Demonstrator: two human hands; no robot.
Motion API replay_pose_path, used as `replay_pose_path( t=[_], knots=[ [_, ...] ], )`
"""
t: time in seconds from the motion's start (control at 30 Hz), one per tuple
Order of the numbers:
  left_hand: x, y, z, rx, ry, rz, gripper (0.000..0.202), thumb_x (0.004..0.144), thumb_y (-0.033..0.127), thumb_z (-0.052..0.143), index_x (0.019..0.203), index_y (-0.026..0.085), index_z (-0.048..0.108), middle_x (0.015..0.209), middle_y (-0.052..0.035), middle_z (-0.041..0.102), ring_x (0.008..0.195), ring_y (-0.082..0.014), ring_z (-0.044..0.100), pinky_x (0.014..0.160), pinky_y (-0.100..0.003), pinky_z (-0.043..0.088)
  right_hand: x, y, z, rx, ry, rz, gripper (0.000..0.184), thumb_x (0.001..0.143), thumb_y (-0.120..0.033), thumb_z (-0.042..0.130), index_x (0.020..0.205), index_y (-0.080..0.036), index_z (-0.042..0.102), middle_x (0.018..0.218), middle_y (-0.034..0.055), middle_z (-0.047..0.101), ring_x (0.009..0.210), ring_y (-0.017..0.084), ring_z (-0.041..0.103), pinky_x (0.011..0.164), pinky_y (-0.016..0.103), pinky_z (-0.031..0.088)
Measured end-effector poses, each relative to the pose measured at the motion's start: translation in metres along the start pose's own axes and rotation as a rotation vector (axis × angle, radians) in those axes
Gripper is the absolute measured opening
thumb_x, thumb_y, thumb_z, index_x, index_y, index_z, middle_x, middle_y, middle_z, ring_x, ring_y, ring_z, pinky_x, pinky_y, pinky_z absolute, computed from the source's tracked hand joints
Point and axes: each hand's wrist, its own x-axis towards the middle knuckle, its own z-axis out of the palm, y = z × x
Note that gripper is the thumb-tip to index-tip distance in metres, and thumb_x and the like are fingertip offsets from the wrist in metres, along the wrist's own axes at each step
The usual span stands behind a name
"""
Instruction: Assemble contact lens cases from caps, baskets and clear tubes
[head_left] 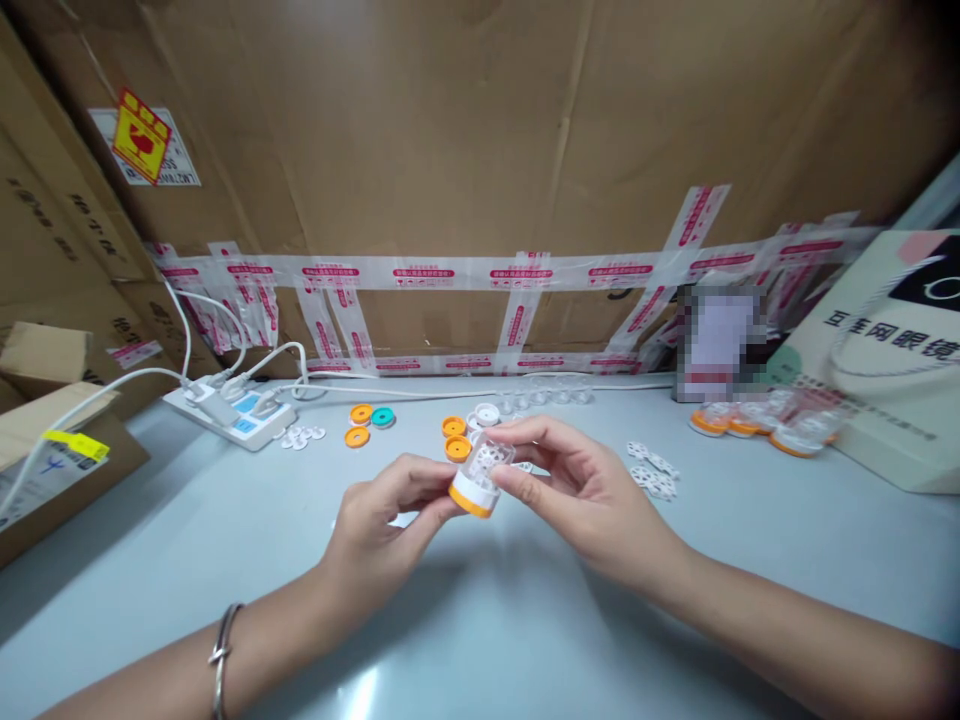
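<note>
Between my two hands, above the table, is a small clear plastic container [486, 462] with a white band and an orange base; white perforated pieces show inside it. My left hand [390, 510] pinches the base from the left. The thumb and fingers of my right hand [581, 485] close round the clear upper part. The container leans slightly to the right. Just behind it lie orange rings [455, 427] and white rings [487, 413], partly hidden by my hands. White perforated discs [652, 470] are spread to the right of my right hand.
Orange and teal rings [383, 417] lie at the back left, near small white pieces [301, 436] and a power strip [232, 410]. Clear cups [547, 391] line the back. Orange-based containers [772, 420] stand by a paper bag [877, 370]. A large cardboard box [450, 150] walls the rear.
</note>
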Motion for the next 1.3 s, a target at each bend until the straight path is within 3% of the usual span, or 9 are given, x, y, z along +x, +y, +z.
replay_pose_path(
  t=[0.07, 0.17, 0.27, 0.37, 0.8, 1.13, 1.3],
  knots=[
    [0.001, 0.005, 0.004, -0.238, 0.002, -0.232, 0.011, 0.078, 0.013, 0.060, 0.088, 0.018, 0.058, 0.086, -0.0024, 0.072, 0.078, -0.0143, 0.070, 0.072, -0.022, 0.056, 0.001, 0.003, 0.001, 0.003, 0.030, -0.008, 0.015, 0.076, -0.025, 0.061, 0.090, -0.023, 0.059, 0.098, 0.0036, 0.062, 0.090, 0.015, 0.062, 0.077, 0.032, 0.054],
    [0.002, 0.009, 0.008, -0.428, 0.031, -0.472, 0.026, 0.066, 0.014, 0.072, 0.089, 0.016, 0.059, 0.091, -0.0041, 0.072, 0.084, -0.0161, 0.068, 0.077, -0.025, 0.055, 0.002, 0.007, 0.002, 0.006, 0.056, -0.013, 0.013, 0.076, -0.025, 0.061, 0.088, -0.023, 0.058, 0.097, 0.0036, 0.062, 0.089, 0.015, 0.061, 0.078, 0.032, 0.054],
    [0.002, 0.009, 0.010, -0.496, 0.079, -0.591, 0.034, 0.058, 0.015, 0.078, 0.085, 0.015, 0.058, 0.082, -0.0017, 0.071, 0.077, -0.0149, 0.067, 0.073, -0.024, 0.054, 0.002, 0.011, 0.004, -0.015, 0.069, -0.011, 0.012, 0.075, -0.026, 0.063, 0.085, -0.023, 0.058, 0.095, 0.0032, 0.061, 0.089, 0.015, 0.060, 0.077, 0.032, 0.054],
    [0.003, 0.008, 0.010, -0.485, 0.112, -0.658, 0.026, 0.061, 0.018, 0.077, 0.078, 0.014, 0.058, 0.071, 0.0008, 0.068, 0.067, -0.0120, 0.064, 0.066, -0.023, 0.051, 0.003, 0.014, 0.005, -0.031, 0.077, 0.030, 0.013, 0.072, -0.028, 0.065, 0.082, -0.022, 0.059, 0.092, 0.0029, 0.062, 0.090, 0.017, 0.059, 0.076, 0.033, 0.053],
    [0.000, 0.001, 0.006, -0.640, 0.039, -0.786, 0.026, 0.063, 0.025, 0.077, 0.079, 0.014, 0.060, 0.073, -0.0022, 0.072, 0.071, -0.0141, 0.067, 0.072, -0.025, 0.048, 0.008, 0.019, 0.002, 0.080, 0.020, 0.161, 0.018, 0.064, -0.027, 0.070, 0.079, -0.021, 0.062, 0.089, 0.0025, 0.066, 0.080, 0.014, 0.061, 0.081, 0.034, 0.049],
    [-0.001, 0.001, 0.013, -0.518, 0.131, -0.748, 0.026, 0.057, 0.022, 0.079, 0.072, 0.014, 0.060, 0.067, -0.0001, 0.068, 0.066, -0.0136, 0.064, 0.069, -0.025, 0.048, 0.000, 0.036, 0.014, 0.110, 0.148, 0.104, 0.021, 0.066, -0.033, 0.070, 0.072, -0.021, 0.053, 0.076, -0.0007, 0.059, 0.076, 0.014, 0.058, 0.073, 0.030, 0.050],
    [-0.001, 0.004, 0.009, -0.664, 0.004, -0.748, 0.023, 0.068, 0.030, 0.073, 0.078, 0.014, 0.061, 0.075, -0.0029, 0.069, 0.074, -0.0140, 0.065, 0.075, -0.025, 0.047, 0.003, 0.026, 0.008, 0.164, 0.060, 0.138, 0.021, 0.073, -0.040, 0.064, 0.079, -0.020, 0.059, 0.078, 0.0003, 0.061, 0.077, 0.014, 0.059, 0.080, 0.034, 0.048]
  ],
)
